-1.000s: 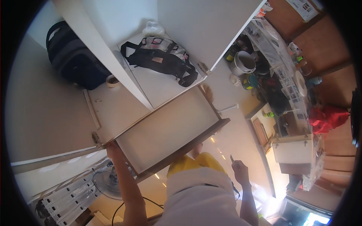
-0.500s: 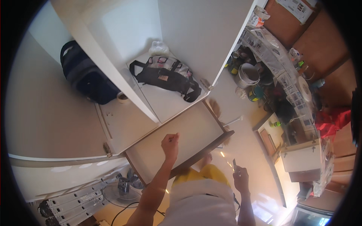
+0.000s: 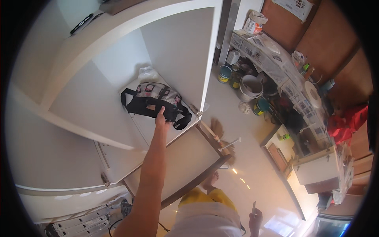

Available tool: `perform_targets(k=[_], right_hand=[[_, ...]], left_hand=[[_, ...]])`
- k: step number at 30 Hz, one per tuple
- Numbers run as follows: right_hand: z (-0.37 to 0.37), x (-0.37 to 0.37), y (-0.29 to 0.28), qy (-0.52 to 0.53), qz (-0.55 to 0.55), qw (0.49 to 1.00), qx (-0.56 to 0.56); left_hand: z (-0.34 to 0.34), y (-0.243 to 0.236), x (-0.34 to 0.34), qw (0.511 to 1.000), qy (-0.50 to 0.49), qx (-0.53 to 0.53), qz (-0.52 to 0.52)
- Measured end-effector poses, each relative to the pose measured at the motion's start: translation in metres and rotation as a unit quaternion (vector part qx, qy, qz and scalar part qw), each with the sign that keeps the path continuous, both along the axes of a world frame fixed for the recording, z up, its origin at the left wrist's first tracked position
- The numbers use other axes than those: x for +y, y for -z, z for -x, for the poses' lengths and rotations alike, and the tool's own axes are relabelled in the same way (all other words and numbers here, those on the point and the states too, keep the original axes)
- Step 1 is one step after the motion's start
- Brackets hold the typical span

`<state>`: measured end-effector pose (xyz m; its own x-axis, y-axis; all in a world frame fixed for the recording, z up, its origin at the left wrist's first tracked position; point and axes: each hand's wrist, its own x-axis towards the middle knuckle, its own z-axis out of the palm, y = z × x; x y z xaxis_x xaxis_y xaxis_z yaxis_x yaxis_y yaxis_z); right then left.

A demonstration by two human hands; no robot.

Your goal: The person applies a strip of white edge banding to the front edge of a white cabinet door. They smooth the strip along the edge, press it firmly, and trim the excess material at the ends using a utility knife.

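My left hand reaches into the open white cabinet. Its fingers close on the near edge of a black bag with grey patterned panels and dark straps, thumb on top. The bag lies on the cabinet floor, with crumpled clear plastic behind it. Below the cabinet, a brown-edged drawer is pulled out and holds nothing I can see. At the lower right my right hand is closed round a slim flat tool pointing upward; its exact kind is too small to tell.
A broom lies beside the drawer's right corner. Paint cans and a white bucket stand under a paper-covered counter. A metal ladder lies at the lower left. A loose cabinet panel sits at the right.
My left hand has moved from above the drawer forward to the bag. My right hand has dropped lower, still with the flat tool. The view has shifted, and the dark backpack has left it.
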<state>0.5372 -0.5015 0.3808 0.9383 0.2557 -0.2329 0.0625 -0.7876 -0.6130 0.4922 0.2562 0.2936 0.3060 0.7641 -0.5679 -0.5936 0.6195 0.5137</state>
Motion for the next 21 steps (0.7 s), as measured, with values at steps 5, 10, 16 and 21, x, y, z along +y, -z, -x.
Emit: perform_targets(k=[5,10,16,21], right_hand=[[-0.028,-0.037,0.024,-0.006,-0.026,1.000,-0.007],[-0.065,-0.055,0.047,-0.069,0.002,0.995,-0.070],[-0.093,-0.078,0.026,-0.109,0.081,0.988,-0.074],[-0.101,-0.050,0.002,0.045,0.126,0.989,0.068]], left_hand=[[-0.019,0.038,0.033,0.995,-0.058,-0.075,-0.015],[0.024,0.051,0.105,0.994,-0.087,-0.045,-0.043],[0.071,0.036,0.152,0.975,-0.108,0.187,-0.060],[0.102,-0.011,0.161,0.504,0.130,0.837,-0.168]])
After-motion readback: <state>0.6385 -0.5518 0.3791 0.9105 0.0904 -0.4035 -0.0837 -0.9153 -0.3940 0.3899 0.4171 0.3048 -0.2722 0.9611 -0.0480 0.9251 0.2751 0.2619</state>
